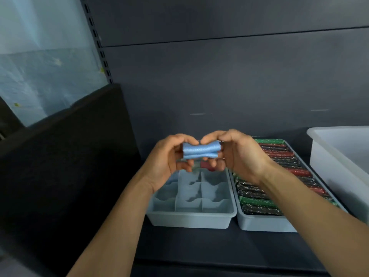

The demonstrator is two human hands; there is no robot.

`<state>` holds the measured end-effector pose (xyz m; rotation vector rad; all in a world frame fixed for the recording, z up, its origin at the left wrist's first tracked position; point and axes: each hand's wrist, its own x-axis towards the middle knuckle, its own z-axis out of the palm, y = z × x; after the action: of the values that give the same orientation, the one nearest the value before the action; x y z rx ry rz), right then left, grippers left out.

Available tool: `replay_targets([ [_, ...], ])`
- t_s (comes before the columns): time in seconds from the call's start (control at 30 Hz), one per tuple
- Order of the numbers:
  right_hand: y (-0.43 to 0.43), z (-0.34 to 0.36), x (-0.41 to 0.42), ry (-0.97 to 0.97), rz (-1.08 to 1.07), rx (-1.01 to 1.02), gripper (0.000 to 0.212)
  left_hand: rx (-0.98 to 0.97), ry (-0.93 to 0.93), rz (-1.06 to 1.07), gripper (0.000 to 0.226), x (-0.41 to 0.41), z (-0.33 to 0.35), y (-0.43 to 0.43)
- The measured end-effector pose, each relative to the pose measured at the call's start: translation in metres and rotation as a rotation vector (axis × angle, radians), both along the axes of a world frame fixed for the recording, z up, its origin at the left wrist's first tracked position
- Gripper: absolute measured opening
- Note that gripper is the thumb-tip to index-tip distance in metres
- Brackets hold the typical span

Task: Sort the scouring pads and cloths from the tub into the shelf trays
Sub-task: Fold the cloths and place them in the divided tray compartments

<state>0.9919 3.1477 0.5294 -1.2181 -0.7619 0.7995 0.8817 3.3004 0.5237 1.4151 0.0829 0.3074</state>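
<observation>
A folded blue cloth (pixel 199 150) sits near the middle of the view, held in the air between both hands. It is a soft, finely ribbed fabric, bunched into two rounded rolls, one above the other and pinched in at the waist. The left hand (pixel 169 156) grips its 9 o'clock end with curled fingers and thumb. The right hand (pixel 237 152) grips the 3 o'clock end the same way. Both ends of the cloth are hidden inside the grips.

At 6 o'clock from the cloth, directly beneath it, lies a pale grey plastic divider tray (pixel 191 218). Thin scalloped partitions split it into small cells. Its far cells are covered by the hands, and a reddish patch showing there is too blurred to identify.

At 4 o'clock, touching that tray side by side, is a second grey tray (pixel 263 223). It is packed with scouring pads (pixel 279 162) standing on edge in rows, glittery black, red and green. The right forearm crosses over part of them.

At 3 o'clock a smooth white tub (pixel 329 162) is cut off by the frame edge, and its contents are out of sight.

Both trays rest on a dark matte shelf (pixel 199 248) with a grey back panel (pixel 219 76) behind it. At 9 o'clock a flat black board (pixel 69 156) leans, and at 11 o'clock a slotted metal upright (pixel 95 37) rises.
</observation>
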Motion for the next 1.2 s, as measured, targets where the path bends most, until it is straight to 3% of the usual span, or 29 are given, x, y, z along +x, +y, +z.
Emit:
replay_targets([
  [0.1,0.014,-0.006,-0.001,-0.302,-0.116,-0.129,0.008,0.471,0.036,0.124,0.019,-0.001,-0.005,0.020],
  [0.13,0.018,-0.011,-0.001,-0.407,-0.144,-0.162,0.014,0.580,0.049,0.132,0.023,0.000,-0.010,0.025],
  [0.23,0.033,-0.033,0.005,-0.678,-0.187,-0.346,0.029,0.813,0.120,0.179,0.031,0.009,-0.030,0.039],
  [0.43,0.060,-0.069,0.014,-1.169,-0.283,-0.766,0.021,1.249,0.258,0.300,0.025,0.028,-0.062,0.046],
  [0.7,0.076,-0.078,0.023,-1.357,-0.170,-1.014,0.019,1.236,0.469,0.200,0.014,0.042,-0.082,0.049],
  [0.8,0.089,-0.080,0.025,-1.404,-0.121,-1.083,0.024,1.170,0.476,0.120,0.018,0.041,-0.082,0.055],
  [0.9,0.098,-0.084,0.025,-1.419,-0.053,-1.132,0.031,1.168,0.432,0.219,0.025,0.033,-0.083,0.061],
  [1.03,0.093,-0.079,0.027,-1.375,0.006,-1.111,0.028,1.438,0.414,0.229,0.032,0.018,-0.087,0.058],
  [1.13,0.075,-0.075,0.030,-1.222,0.041,-1.007,0.010,1.473,0.417,0.175,0.035,0.014,-0.089,0.055],
  [1.2,0.057,-0.070,0.028,-1.179,0.017,-0.928,0.017,1.435,0.435,0.164,0.039,0.013,-0.085,0.048],
])
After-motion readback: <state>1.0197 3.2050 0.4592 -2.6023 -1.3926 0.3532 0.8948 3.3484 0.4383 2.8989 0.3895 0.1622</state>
